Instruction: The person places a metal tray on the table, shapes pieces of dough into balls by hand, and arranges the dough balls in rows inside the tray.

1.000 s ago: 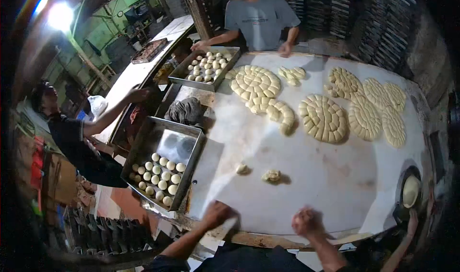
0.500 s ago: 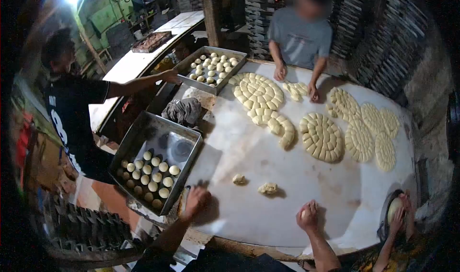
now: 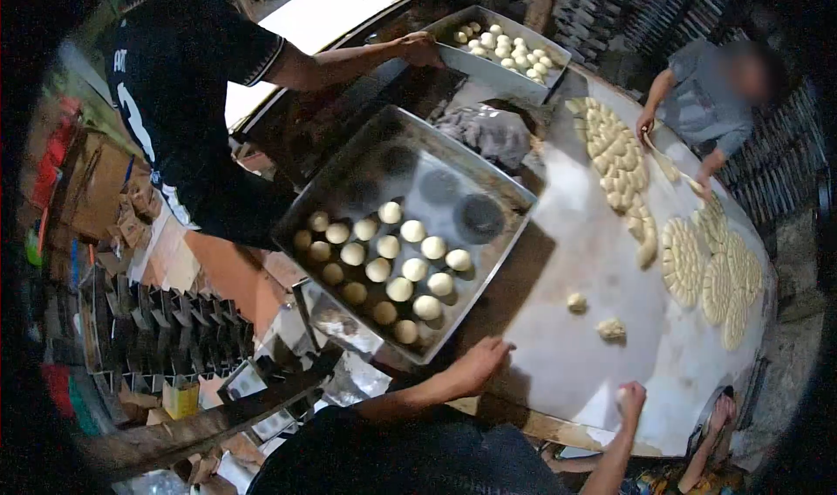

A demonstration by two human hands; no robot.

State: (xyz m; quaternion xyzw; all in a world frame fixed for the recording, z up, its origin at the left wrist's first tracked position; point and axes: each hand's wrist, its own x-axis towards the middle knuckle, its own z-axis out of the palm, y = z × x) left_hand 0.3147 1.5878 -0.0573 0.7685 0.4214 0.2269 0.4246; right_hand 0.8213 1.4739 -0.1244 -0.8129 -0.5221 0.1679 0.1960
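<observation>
My left hand (image 3: 482, 362) is over the table's near edge, just right of the near tray's lower corner. Its fingers are curled together, and anything inside them is hidden. On the right, my right hand (image 3: 632, 401) is closed around a small pale dough ball (image 3: 622, 395) on the white tabletop (image 3: 558, 364). Two loose dough lumps, one small (image 3: 576, 302) and one rougher (image 3: 611, 329), lie beyond my hands. The near metal tray (image 3: 493, 290) holds several round dough balls (image 3: 388, 246) in rows.
A co-worker's hand (image 3: 422, 50) touches the far tray (image 3: 514, 78) of dough balls. A grey cloth (image 3: 484, 133) lies between the trays. Across the table, a person (image 3: 704, 98) handles a dough strip beside cut dough spirals (image 3: 615, 150). Another worker's hands (image 3: 719, 415) are at the right edge.
The view has swung left, so the near tray looks larger and the table sits farther right. The person across now holds a dough strip stretched between both hands.
</observation>
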